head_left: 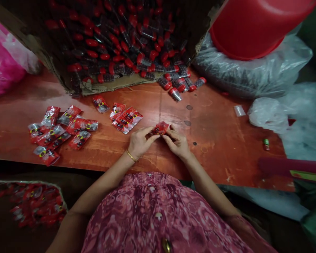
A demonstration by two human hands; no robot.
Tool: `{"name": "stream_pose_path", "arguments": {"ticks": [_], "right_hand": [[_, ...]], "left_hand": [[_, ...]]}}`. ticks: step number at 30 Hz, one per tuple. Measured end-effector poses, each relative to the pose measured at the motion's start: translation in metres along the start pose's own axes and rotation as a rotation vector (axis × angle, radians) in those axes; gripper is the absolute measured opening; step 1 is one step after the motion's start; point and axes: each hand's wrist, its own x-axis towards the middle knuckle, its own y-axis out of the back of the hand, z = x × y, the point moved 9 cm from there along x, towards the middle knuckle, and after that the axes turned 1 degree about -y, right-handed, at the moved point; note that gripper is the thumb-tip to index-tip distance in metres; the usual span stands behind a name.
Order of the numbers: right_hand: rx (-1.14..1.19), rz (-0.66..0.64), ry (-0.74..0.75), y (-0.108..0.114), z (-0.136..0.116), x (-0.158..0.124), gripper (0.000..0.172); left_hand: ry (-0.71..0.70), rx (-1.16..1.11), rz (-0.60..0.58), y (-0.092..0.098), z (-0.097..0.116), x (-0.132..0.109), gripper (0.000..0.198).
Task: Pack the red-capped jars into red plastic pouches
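Between my two hands, just above the table's front part, is a small red printed packet point(161, 128). My left hand point(142, 141) pinches its left end, thumb and fingers together. On the other end, the fingers of my right hand point(178, 140) are closed. What the packet contains is hard to make out. Left of it lies a small stack of red printed packets point(128, 119), partly overlapping. Farther left is a loose pile of filled red packets point(51, 135) with clear plastic parts, and one single packet point(101, 104) lies apart near the box.
A cardboard box point(121, 86) on its side holds many red-capped clear bottles point(144, 59); several spill onto the table point(216, 140). A red bucket point(252, 28) sits on a filled plastic bag point(234, 80). Below left, a sack holds more red packets point(37, 203).
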Motion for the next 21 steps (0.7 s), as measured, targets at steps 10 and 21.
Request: {"name": "stream_pose_path", "arguments": {"ticks": [10, 21], "right_hand": [[-0.192, 0.123, 0.133, 0.011, -0.023, 0.0, 0.015], [-0.318, 0.114, 0.139, 0.001, -0.041, -0.003, 0.02]], "left_hand": [[0.032, -0.069, 0.002, 0.001, -0.003, -0.007, 0.026], [0.017, -0.006, -0.06, 0.001, -0.003, -0.003, 0.034]]}}
